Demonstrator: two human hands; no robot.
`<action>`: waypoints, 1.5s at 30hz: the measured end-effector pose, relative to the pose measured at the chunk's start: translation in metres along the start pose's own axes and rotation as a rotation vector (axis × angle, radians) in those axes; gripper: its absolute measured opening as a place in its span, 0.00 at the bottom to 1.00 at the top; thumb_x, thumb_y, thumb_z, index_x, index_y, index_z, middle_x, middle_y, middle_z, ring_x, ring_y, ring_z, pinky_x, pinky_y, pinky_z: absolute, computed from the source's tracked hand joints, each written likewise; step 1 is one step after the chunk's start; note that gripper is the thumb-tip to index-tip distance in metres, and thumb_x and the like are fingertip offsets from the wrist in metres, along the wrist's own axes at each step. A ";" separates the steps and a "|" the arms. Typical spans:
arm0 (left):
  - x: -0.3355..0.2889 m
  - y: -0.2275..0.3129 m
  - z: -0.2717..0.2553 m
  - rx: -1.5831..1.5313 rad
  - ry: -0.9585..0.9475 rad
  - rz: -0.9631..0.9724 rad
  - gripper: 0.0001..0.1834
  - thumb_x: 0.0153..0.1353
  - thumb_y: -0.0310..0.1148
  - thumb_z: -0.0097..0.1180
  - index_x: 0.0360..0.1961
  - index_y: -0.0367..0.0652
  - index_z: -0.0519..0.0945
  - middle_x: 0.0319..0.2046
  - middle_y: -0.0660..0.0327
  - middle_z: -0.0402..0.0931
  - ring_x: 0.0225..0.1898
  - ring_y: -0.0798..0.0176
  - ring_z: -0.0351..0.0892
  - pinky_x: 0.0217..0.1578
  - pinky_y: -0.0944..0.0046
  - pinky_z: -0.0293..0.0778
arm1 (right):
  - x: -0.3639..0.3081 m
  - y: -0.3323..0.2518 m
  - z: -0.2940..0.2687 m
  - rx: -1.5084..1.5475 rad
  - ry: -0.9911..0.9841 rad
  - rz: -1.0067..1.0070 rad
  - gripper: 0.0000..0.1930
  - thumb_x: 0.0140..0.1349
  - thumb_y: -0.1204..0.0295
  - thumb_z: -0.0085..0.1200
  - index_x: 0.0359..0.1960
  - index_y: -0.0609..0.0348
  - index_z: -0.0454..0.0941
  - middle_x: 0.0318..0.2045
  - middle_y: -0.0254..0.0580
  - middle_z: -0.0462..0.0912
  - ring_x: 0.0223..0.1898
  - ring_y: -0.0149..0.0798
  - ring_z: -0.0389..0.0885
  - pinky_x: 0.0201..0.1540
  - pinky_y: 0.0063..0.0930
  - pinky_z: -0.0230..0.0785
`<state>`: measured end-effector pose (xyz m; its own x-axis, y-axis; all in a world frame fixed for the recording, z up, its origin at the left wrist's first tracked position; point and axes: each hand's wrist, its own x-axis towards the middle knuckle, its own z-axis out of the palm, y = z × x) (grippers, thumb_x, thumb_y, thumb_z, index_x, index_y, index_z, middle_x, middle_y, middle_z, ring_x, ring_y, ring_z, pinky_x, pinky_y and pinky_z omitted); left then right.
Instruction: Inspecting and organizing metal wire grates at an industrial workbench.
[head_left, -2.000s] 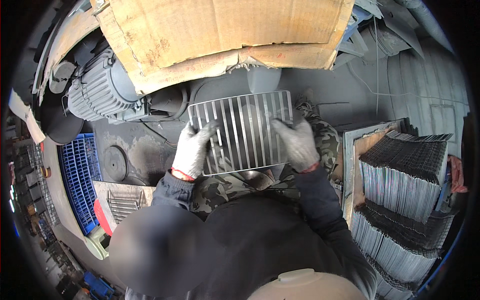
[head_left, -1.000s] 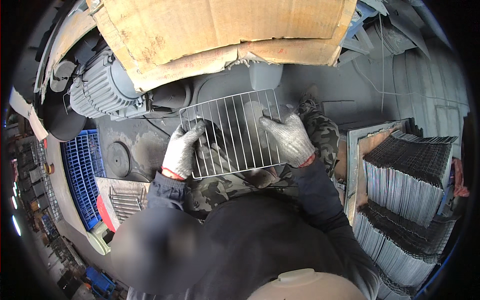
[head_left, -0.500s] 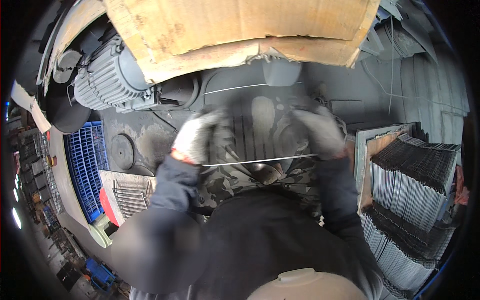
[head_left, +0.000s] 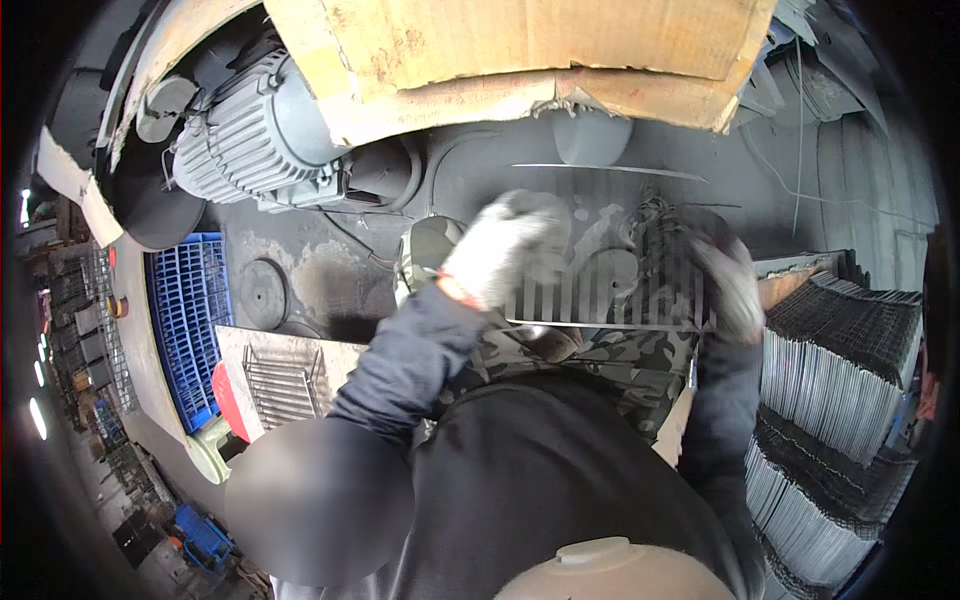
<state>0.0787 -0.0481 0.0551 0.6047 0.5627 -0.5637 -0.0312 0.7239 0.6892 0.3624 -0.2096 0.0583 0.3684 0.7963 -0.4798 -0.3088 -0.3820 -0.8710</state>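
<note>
A flat wire rack (head_left: pixel 610 310) with a bright near edge and parallel rods lies between my gloved hands, above my camouflage-patterned lap. At its left end, my left hand (head_left: pixel 515 250), in a whitish glove, is closed on the rack; its fingers are partly blurred. My right hand (head_left: pixel 733 285) grips the right end, and dark smears and motion blur hide its fingertips. Just beyond the hands, the far edge of the rack shows as a thin light line. A small curved metal piece (head_left: pixel 558 345) is visible under the near edge.
Tall stacks of dark mesh panels (head_left: pixel 835 350) stand at my right. A grey finned motor (head_left: pixel 250 140) sits at the far left, and a cardboard sheet (head_left: pixel 520 60) overhangs the far side. At left are a blue plastic crate (head_left: pixel 190 320) and a small wire grid (head_left: pixel 280 385) on a board.
Both hands and the wire rack have shifted to the right in the picture. The scene has also slid slightly right as the view turned. My left hand now sits nearer the right one.
</note>
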 end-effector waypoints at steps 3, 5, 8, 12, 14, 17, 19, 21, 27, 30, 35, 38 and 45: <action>-0.043 -0.007 -0.086 -0.092 0.220 0.051 0.15 0.72 0.31 0.62 0.55 0.37 0.78 0.34 0.60 0.82 0.28 0.66 0.83 0.27 0.66 0.82 | 0.048 0.002 0.085 -0.414 -0.362 0.046 0.21 0.75 0.68 0.57 0.65 0.65 0.78 0.52 0.44 0.88 0.51 0.35 0.86 0.56 0.26 0.78; -0.083 -0.002 -0.104 -0.154 0.341 0.164 0.13 0.70 0.30 0.64 0.53 0.38 0.79 0.34 0.62 0.82 0.26 0.67 0.81 0.26 0.67 0.81 | 0.041 0.036 0.135 0.010 -0.412 -0.069 0.16 0.75 0.73 0.57 0.61 0.62 0.78 0.42 0.43 0.88 0.29 0.31 0.85 0.27 0.25 0.77; -0.139 -0.003 -0.116 -0.084 0.388 0.259 0.15 0.70 0.29 0.65 0.55 0.38 0.79 0.35 0.61 0.83 0.26 0.68 0.82 0.25 0.68 0.80 | -0.002 0.005 0.160 0.033 -0.572 -0.005 0.14 0.76 0.76 0.54 0.60 0.65 0.75 0.42 0.42 0.87 0.31 0.30 0.85 0.32 0.24 0.79; -0.175 -0.010 -0.097 0.201 0.415 0.334 0.22 0.64 0.22 0.64 0.60 0.35 0.78 0.44 0.59 0.85 0.40 0.64 0.85 0.43 0.65 0.82 | -0.032 0.014 0.154 0.039 -0.535 -0.073 0.11 0.75 0.78 0.56 0.56 0.64 0.75 0.44 0.41 0.86 0.39 0.32 0.86 0.42 0.26 0.81; -0.178 -0.015 -0.082 0.313 0.398 0.362 0.19 0.64 0.21 0.64 0.56 0.34 0.81 0.46 0.60 0.86 0.45 0.66 0.85 0.51 0.66 0.80 | -0.041 0.019 0.144 0.025 -0.485 -0.158 0.11 0.74 0.78 0.57 0.55 0.63 0.76 0.45 0.40 0.86 0.42 0.32 0.86 0.47 0.27 0.80; -0.181 -0.022 -0.061 0.278 0.322 0.435 0.17 0.65 0.20 0.63 0.56 0.34 0.82 0.45 0.59 0.87 0.45 0.66 0.85 0.50 0.65 0.80 | -0.058 0.013 0.124 -0.105 -0.426 -0.278 0.11 0.72 0.79 0.60 0.54 0.63 0.79 0.47 0.39 0.88 0.49 0.34 0.85 0.58 0.30 0.78; -0.177 -0.027 -0.057 0.315 0.315 0.491 0.15 0.66 0.19 0.64 0.54 0.35 0.82 0.44 0.59 0.87 0.44 0.66 0.85 0.49 0.65 0.81 | -0.068 0.009 0.118 -0.062 -0.346 -0.327 0.13 0.70 0.80 0.62 0.55 0.63 0.81 0.50 0.41 0.89 0.51 0.33 0.86 0.59 0.31 0.77; -0.179 -0.021 -0.038 0.179 0.231 0.526 0.12 0.66 0.19 0.64 0.50 0.33 0.81 0.45 0.56 0.87 0.44 0.65 0.86 0.48 0.65 0.82 | -0.070 0.015 0.109 -0.069 -0.327 -0.366 0.15 0.69 0.80 0.64 0.56 0.64 0.82 0.51 0.42 0.89 0.52 0.33 0.86 0.59 0.30 0.77; -0.176 -0.022 -0.025 0.211 0.250 0.557 0.15 0.66 0.18 0.64 0.53 0.32 0.81 0.44 0.56 0.87 0.43 0.65 0.86 0.48 0.65 0.82 | -0.072 0.020 0.104 0.005 -0.229 -0.422 0.12 0.70 0.78 0.64 0.54 0.64 0.82 0.49 0.41 0.89 0.49 0.32 0.86 0.55 0.30 0.79; -0.153 -0.041 -0.036 0.191 0.268 0.637 0.10 0.66 0.20 0.65 0.47 0.33 0.80 0.39 0.59 0.86 0.39 0.67 0.84 0.43 0.66 0.81 | -0.066 0.023 0.102 -0.069 -0.170 -0.459 0.10 0.72 0.76 0.62 0.52 0.63 0.81 0.43 0.38 0.88 0.43 0.32 0.85 0.50 0.29 0.78; -0.092 -0.037 0.000 0.237 0.208 0.540 0.11 0.70 0.32 0.66 0.42 0.37 0.77 0.29 0.62 0.81 0.27 0.70 0.79 0.30 0.66 0.78 | -0.042 0.026 0.068 0.007 -0.002 -0.262 0.08 0.73 0.76 0.59 0.51 0.61 0.79 0.35 0.37 0.84 0.32 0.32 0.82 0.37 0.28 0.77; -0.028 -0.045 0.016 0.322 0.154 0.360 0.12 0.70 0.35 0.67 0.45 0.39 0.79 0.31 0.63 0.82 0.27 0.71 0.78 0.28 0.67 0.76 | -0.015 0.032 0.025 0.018 0.108 -0.323 0.09 0.73 0.75 0.61 0.51 0.61 0.79 0.37 0.36 0.86 0.33 0.29 0.83 0.38 0.25 0.79; 0.045 -0.054 0.017 0.268 0.108 0.322 0.13 0.69 0.36 0.68 0.46 0.38 0.82 0.31 0.63 0.83 0.28 0.69 0.79 0.31 0.63 0.77 | 0.028 0.036 0.004 -0.050 0.235 -0.341 0.07 0.72 0.70 0.63 0.42 0.61 0.81 0.28 0.31 0.83 0.23 0.27 0.78 0.25 0.25 0.70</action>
<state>0.1211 -0.0689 0.0008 0.5104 0.7919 -0.3354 0.0115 0.3836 0.9234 0.3583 -0.1989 0.0138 0.6340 0.7548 -0.1684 -0.0936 -0.1413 -0.9855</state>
